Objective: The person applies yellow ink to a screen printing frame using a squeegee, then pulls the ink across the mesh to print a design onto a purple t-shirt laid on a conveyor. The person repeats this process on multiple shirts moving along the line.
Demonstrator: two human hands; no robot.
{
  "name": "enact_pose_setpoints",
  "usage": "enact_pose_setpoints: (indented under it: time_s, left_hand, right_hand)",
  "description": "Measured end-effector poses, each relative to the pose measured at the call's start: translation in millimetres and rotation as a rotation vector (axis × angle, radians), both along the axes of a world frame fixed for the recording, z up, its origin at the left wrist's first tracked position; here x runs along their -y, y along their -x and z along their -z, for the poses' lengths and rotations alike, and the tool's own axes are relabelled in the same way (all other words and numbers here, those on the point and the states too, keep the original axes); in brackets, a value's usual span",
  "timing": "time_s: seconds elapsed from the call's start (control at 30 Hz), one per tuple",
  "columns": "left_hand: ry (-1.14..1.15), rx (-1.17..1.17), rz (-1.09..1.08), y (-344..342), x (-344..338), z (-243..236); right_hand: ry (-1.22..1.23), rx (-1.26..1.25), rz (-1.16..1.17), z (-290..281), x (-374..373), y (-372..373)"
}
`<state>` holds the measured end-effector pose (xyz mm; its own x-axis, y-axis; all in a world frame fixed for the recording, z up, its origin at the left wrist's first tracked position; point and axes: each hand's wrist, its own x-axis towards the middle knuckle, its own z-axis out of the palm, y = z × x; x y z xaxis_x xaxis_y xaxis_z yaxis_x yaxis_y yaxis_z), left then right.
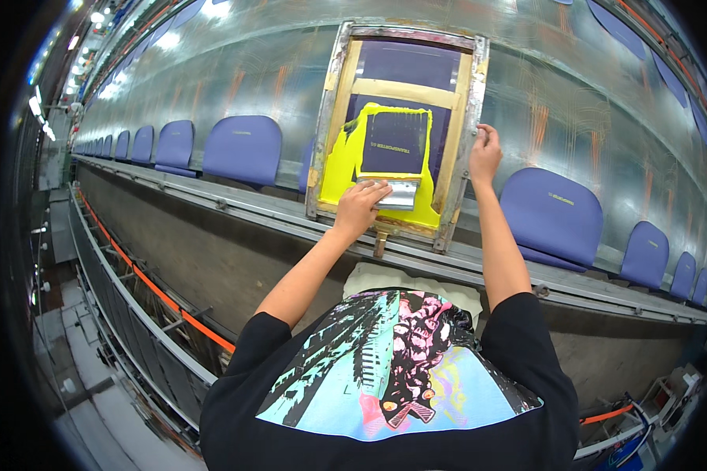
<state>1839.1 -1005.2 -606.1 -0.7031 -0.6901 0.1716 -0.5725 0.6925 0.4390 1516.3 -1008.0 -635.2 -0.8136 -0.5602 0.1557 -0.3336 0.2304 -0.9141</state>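
Observation:
A screen-printing frame (412,33) with a worn metal rim lies on the long table in front of me. Bright yellow ink (338,169) coats the lower part of its mesh, around a dark rectangle with small lettering. My left hand (357,209) grips a silvery squeegee (399,195), which rests across the ink near the frame's lower end. At the frame's right side, my right hand (485,157) has its fingers curled against the outer edge. What lies beneath the mesh is mostly hidden.
Rounded purple-blue pieces line the table's near edge, one to the left (242,151) and a printed one to the right (554,220). A metal rail (283,210) runs along that edge. An orange strip (165,298) follows a neighbouring table at the lower left.

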Motion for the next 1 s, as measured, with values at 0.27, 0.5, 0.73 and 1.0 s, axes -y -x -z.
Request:
enact_pose_setpoints:
  time_s: [0.27, 0.5, 0.73, 1.0]
  left_hand:
    - [0.021, -0.011, 0.004, -14.0, 0.2, -13.6]
    - [0.257, -0.033, 0.046, 1.0, 33.1, -14.9]
    - [0.161, -0.022, -0.119, 43.9, 163.1, -66.9]
    - [0.307, -0.070, -0.086, 0.9, 58.8, -26.8]
  right_hand:
    - [-0.054, -0.029, -0.010, -16.8, 21.3, 21.9]
    - [-0.056, -0.042, 0.001, -20.3, 30.1, 20.7]
    - [-0.085, 0.004, -0.080, -26.8, 42.3, -20.0]
    - [-0.038, 0.035, -0.075, -31.5, 43.2, -14.6]
